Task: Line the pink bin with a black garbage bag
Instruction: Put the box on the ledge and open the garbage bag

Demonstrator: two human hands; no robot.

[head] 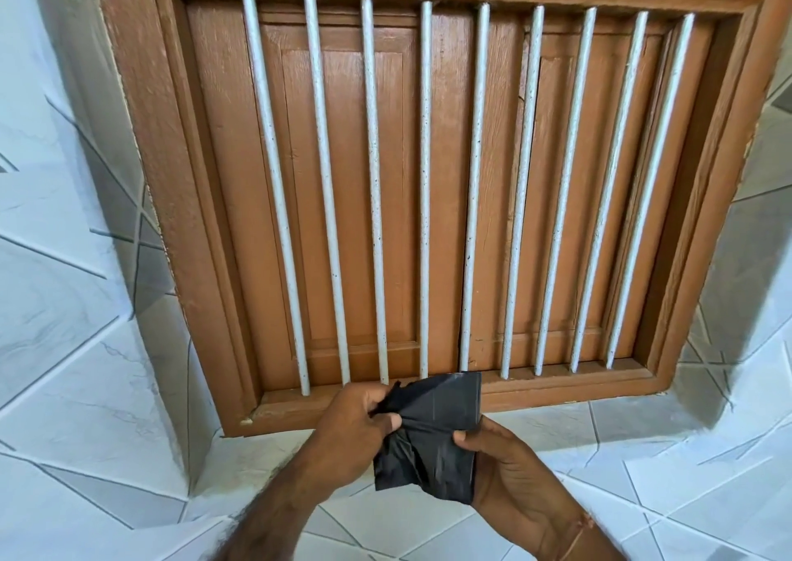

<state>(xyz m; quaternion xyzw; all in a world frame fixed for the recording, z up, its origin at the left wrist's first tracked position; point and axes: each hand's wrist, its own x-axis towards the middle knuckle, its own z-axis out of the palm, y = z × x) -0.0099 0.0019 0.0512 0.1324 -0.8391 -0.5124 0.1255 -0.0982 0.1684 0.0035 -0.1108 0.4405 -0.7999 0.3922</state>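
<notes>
Head view: a black garbage bag is held in mid-air at the lower centre of the frame, folded into a flat packet whose upper flap is partly lifted away from the rest. It is gripped from both sides. The left hand is closed on its left edge, the thumb pressed across the crumpled plastic and the fingers curled behind the raised flap. The right hand is closed on its right edge, the lower part of the packet being pinched between thumb and fingers. A thin cord bracelet is seen on the right wrist.

Behind the bag a brown wooden shuttered window is seen, closed and fronted by white vertical bars. It is set in a wall of pale grey-veined tiles, which also cover the ledge beneath the hands.

The pink bin is not in view, so its position cannot be told.

The step in hand is judged to be the unfolding of the bag, an early stage of the task. For the next move, the folds would need to be pulled apart or shaken loose, the open mouth found and its two layers separated. Only then could the bag be carried to the bin, lowered inside and its rim turned over the edge.
</notes>
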